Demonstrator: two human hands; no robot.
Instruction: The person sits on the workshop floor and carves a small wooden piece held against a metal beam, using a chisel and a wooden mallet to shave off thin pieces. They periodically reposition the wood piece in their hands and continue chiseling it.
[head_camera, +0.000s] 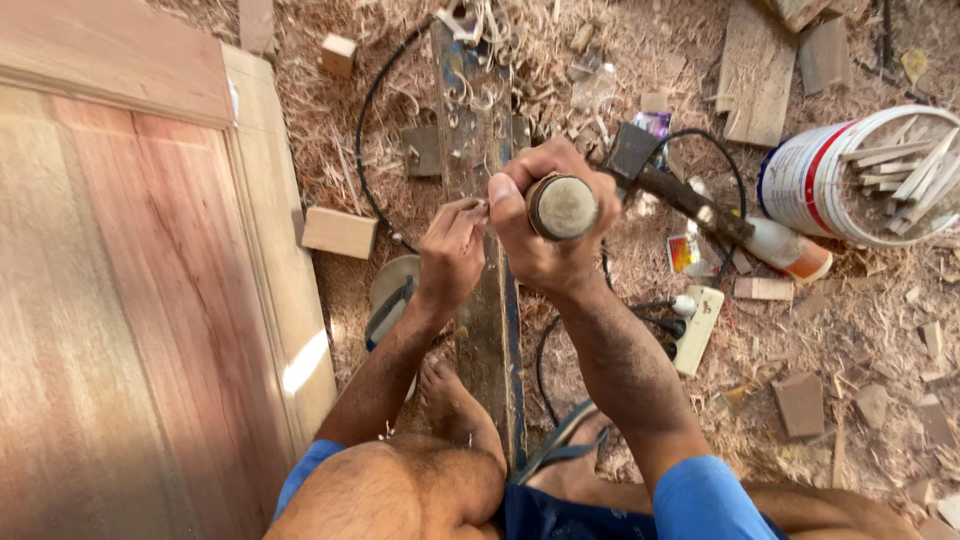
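Fingers of right hand (545, 235) hide a hammer handle (563, 206); left hand (450, 255) pinches something unclear.

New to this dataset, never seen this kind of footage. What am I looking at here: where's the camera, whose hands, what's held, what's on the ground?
There is one picture, from a camera worn on a person's head and looking straight down, so the arms, knees and feet at the bottom are the wearer's own. No machine is involved, only bare hands.

The right hand is closed around the round wooden handle of a tool, seen end-on. The left hand pinches something small beside it; what it is cannot be told. Both work over a long narrow plank lying on the ground between the feet.

Around them: wood shavings, a hammer, a white bucket of wood strips, a power strip, small wood blocks, and a large wooden panel on the left.
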